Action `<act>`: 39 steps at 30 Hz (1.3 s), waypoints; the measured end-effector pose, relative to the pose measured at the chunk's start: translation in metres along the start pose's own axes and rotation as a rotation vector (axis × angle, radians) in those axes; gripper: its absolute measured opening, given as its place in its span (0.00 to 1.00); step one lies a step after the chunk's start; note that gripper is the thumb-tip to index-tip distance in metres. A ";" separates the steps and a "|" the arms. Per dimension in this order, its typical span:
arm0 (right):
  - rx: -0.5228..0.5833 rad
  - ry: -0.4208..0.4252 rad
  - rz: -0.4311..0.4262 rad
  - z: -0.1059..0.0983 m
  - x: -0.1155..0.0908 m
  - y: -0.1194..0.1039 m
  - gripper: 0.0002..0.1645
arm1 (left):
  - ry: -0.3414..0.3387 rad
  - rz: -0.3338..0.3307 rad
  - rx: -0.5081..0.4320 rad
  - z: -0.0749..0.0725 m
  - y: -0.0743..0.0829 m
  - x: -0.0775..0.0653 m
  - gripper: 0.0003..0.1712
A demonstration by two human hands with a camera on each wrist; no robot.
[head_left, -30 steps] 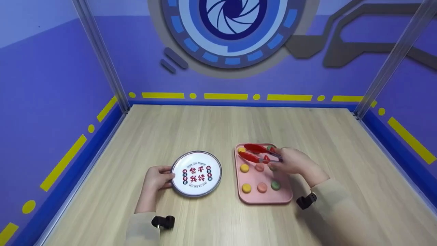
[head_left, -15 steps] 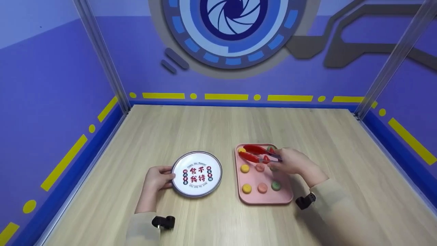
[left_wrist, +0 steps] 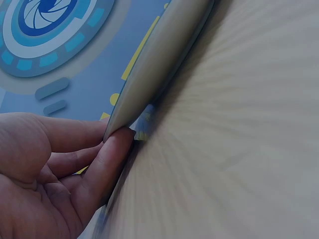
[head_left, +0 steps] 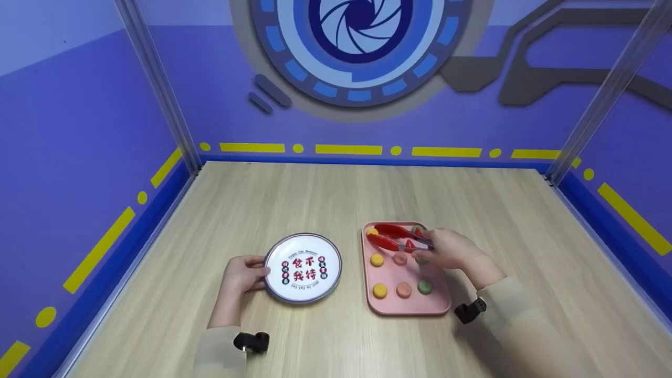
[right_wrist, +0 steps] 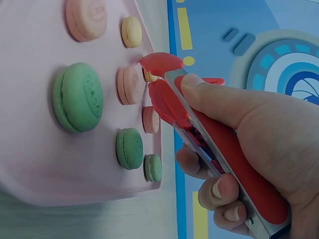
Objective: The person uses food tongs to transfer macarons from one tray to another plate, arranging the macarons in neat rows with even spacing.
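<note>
A white round plate (head_left: 303,248) with a blue rim and red lettering lies on the table. My left hand (head_left: 243,274) pinches its left rim, with the thumb and fingers on either side of the edge in the left wrist view. To the right lies a pink tray (head_left: 388,307) with rows of yellow, pink and green macarons. My right hand (head_left: 449,248) grips red-and-metal tongs (right_wrist: 230,167) over the tray's far part. Their spread red tips stand at the far-left yellow macaron (head_left: 371,231). Whether they touch it cannot be told. The tongs partly hide the back row.
The wooden table (head_left: 294,194) has purple-blue walls (head_left: 210,89) on its left, back and right sides. Metal posts (head_left: 157,84) stand at the back corners. A strip of bare table separates plate and tray.
</note>
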State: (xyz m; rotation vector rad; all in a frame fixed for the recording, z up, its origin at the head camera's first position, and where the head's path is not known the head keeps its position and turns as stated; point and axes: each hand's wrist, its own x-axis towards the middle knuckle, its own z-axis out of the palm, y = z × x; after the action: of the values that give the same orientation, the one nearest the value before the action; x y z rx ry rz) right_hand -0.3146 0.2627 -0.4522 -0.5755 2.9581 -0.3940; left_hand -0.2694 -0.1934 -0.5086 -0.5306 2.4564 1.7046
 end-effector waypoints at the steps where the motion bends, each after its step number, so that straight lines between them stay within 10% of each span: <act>1: 0.000 0.000 0.004 0.000 0.000 0.000 0.25 | -0.004 0.002 -0.001 0.000 0.000 0.000 0.24; 39: 0.044 0.029 -0.039 -0.015 -0.010 -0.026 0.31 | -0.010 0.004 -0.012 0.000 -0.001 -0.001 0.25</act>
State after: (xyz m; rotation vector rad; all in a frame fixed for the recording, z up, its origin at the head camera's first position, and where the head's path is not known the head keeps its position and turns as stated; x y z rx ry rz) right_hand -0.2983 0.2463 -0.4303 -0.6291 2.9613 -0.4743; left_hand -0.2683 -0.1938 -0.5093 -0.5178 2.4439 1.7197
